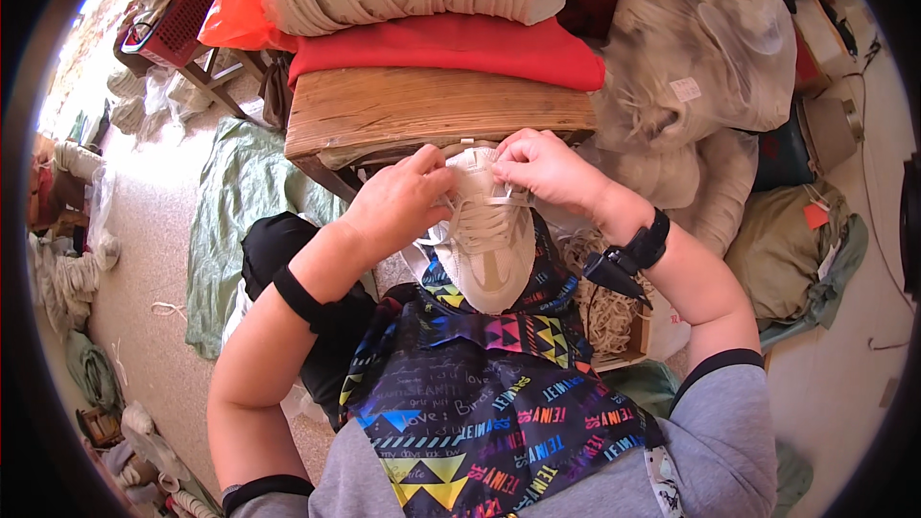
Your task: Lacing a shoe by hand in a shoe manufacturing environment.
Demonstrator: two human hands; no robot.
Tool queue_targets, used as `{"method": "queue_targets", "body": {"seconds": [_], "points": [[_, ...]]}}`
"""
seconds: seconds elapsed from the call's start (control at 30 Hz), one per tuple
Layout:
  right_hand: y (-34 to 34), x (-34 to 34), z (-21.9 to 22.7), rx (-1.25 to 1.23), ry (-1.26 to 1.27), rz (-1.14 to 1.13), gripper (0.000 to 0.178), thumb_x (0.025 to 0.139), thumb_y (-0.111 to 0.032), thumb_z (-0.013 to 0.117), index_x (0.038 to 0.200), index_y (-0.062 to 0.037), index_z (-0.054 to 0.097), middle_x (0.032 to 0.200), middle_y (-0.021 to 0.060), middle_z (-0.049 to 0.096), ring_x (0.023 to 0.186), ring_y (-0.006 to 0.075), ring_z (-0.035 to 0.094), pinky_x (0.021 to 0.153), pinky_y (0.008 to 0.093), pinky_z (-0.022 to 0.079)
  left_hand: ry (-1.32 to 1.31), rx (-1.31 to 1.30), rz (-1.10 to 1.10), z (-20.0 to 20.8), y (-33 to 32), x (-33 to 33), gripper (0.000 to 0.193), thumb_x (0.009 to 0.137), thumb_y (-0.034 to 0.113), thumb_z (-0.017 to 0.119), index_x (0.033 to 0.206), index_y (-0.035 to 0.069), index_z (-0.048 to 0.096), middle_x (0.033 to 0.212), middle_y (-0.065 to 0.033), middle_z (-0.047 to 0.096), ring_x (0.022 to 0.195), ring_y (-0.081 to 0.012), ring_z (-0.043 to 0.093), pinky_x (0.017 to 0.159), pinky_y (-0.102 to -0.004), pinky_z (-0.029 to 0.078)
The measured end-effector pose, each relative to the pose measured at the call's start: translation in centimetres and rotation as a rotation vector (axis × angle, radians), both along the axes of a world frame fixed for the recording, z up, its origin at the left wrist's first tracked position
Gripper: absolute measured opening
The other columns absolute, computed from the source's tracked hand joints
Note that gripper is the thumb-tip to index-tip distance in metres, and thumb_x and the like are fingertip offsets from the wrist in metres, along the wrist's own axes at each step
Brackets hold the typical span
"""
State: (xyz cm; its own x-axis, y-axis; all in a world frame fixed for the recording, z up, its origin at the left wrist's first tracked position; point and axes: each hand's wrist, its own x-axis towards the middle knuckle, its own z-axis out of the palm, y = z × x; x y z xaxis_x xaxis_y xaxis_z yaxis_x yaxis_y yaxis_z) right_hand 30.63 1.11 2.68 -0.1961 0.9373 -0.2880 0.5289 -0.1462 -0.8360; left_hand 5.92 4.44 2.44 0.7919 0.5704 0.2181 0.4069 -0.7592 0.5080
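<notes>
Head view: I see the shoe [487, 259] between left hand [403, 194] and right hand [552, 173], equally near, long axis running toe-first toward the wearer [345, 470]; each grip narrows, pinching its opening.

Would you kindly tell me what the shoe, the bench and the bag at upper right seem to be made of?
Shoe: matte fabric or leather-like panels, perhaps suede at the toe, judging by its dull tan patch. Bench: worn wood, with visible grain. Bag: thin, glossy plastic film, translucent and crinkled.
</notes>
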Motion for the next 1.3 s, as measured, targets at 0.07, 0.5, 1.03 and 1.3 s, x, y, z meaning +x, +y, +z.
{"method": "queue_targets", "body": {"seconds": [0.07,0.5,1.03,1.3], "points": [[-1.0,-0.5,0.6,0.306,-0.332,0.101,0.025,0.083,-0.028,0.067,0.081,-0.0033,0.070,0.102,0.0111,0.065,0.111,0.0298,0.049,0.096,0.0356,0.041,0.031,-0.056,-0.090,-0.4,0.7,-0.4,0.021,0.073,0.012,0.074,0.090,0.006,0.063,0.101,-0.0077,0.053,0.100,-0.0285,0.055,0.084,-0.0385,0.047],[-3.0,-1.0,-0.9,0.493,-0.227,0.036,0.015,0.083,-0.023,0.067,0.084,-0.0077,0.066,0.116,0.0108,0.055,0.113,0.0292,0.043,0.100,0.0376,0.037,-0.468,-0.621,0.381,-3.3,-2.1,1.7,0.021,0.087,0.018,0.068,0.076,0.001,0.064,0.101,-0.0050,0.051,0.095,-0.0155,0.049,0.084,-0.0281,0.041],[-5.4,-3.8,1.0,0.685,-0.546,0.437,0.018,0.072,-0.015,0.068,0.080,-0.0067,0.054,0.079,0.0096,0.058,0.080,0.0298,0.059,0.074,0.0411,0.043,-0.819,-1.150,0.445,0.2,-2.5,-1.9,0.028,0.100,0.031,0.055,0.087,0.007,0.065,0.071,0.0082,0.050,0.063,-0.0007,0.039,0.059,-0.0168,0.032],[-3.9,-4.1,1.8,0.362,-0.406,0.437,0.015,0.069,-0.015,0.064,0.066,-0.0048,0.053,0.070,0.0129,0.058,0.069,0.0335,0.059,0.067,0.0425,0.045,-0.752,-1.134,0.440,-0.3,-3.2,-2.4,0.030,0.100,0.032,0.053,0.086,0.009,0.065,0.072,0.0065,0.052,0.062,-0.0022,0.040,0.058,-0.0178,0.032]]}}
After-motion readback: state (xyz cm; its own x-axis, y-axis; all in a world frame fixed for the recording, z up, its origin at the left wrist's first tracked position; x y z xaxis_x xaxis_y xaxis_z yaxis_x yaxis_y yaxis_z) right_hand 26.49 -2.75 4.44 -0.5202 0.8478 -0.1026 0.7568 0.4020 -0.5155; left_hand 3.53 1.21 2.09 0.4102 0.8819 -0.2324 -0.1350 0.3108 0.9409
